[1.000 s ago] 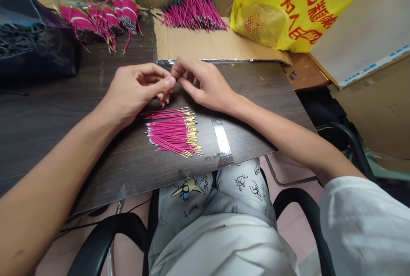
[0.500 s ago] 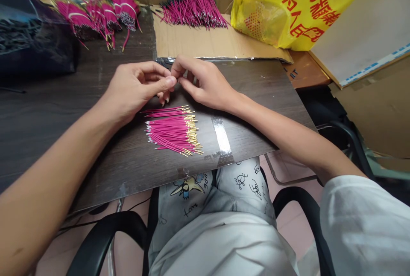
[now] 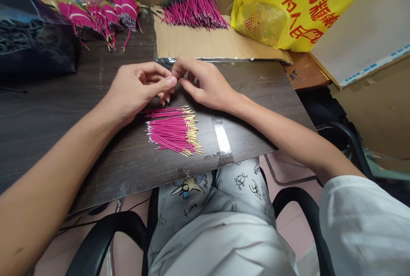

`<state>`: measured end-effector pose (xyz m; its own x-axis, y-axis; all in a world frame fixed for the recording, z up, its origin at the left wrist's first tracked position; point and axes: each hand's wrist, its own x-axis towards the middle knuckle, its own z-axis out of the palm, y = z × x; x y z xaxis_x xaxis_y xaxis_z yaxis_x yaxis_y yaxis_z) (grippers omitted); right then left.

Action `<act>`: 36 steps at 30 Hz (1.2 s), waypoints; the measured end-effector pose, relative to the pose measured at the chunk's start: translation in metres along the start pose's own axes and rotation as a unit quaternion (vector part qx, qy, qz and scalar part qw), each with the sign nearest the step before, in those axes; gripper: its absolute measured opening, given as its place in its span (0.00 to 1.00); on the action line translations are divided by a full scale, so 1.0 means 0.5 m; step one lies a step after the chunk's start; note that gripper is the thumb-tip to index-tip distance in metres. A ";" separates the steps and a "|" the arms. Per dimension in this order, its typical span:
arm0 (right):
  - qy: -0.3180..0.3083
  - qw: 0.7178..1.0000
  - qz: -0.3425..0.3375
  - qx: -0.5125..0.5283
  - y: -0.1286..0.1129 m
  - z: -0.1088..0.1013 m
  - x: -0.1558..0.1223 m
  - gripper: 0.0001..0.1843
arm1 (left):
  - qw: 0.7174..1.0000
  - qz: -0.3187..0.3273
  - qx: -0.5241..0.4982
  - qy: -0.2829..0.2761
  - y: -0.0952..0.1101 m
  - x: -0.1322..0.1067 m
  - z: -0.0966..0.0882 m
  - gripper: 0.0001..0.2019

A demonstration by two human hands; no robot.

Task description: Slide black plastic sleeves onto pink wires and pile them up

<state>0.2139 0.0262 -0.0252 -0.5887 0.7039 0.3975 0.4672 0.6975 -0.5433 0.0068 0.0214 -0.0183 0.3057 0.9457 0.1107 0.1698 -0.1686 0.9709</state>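
My left hand (image 3: pixel 134 90) and my right hand (image 3: pixel 205 82) meet fingertip to fingertip above the dark wooden board (image 3: pixel 96 131). Both are pinched together on something very small that I cannot make out. Just below them lies a loose pile of short pink wires with gold tips (image 3: pixel 174 133), spread flat on the board. A few separate pink wires (image 3: pixel 166 111) lie at the pile's top edge, close under my left fingers.
Bundled pink wires (image 3: pixel 96 15) lie at the back left beside a dark bag (image 3: pixel 32 33). Another loose heap of pink wires (image 3: pixel 192 9) rests on cardboard (image 3: pixel 218 43). A yellow plastic bag (image 3: pixel 288 7) stands at the back right. Black chair arms (image 3: pixel 105 237) flank my lap.
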 end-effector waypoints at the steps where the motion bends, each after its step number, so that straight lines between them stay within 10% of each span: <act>1: 0.002 1.000 -0.002 0.002 0.000 0.000 0.000 0.09 | 1.000 0.001 0.000 0.001 -0.001 0.000 -0.001 0.13; 36: 0.010 1.000 0.007 -0.018 0.003 -0.001 0.000 0.06 | 1.000 0.003 -0.008 0.027 -0.003 0.001 0.012 0.03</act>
<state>0.2149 0.0272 -0.0258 -0.5680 0.7165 0.4050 0.4998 0.6912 -0.5219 0.0123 0.0203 -0.0210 0.2547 0.9587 0.1266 0.1527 -0.1692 0.9737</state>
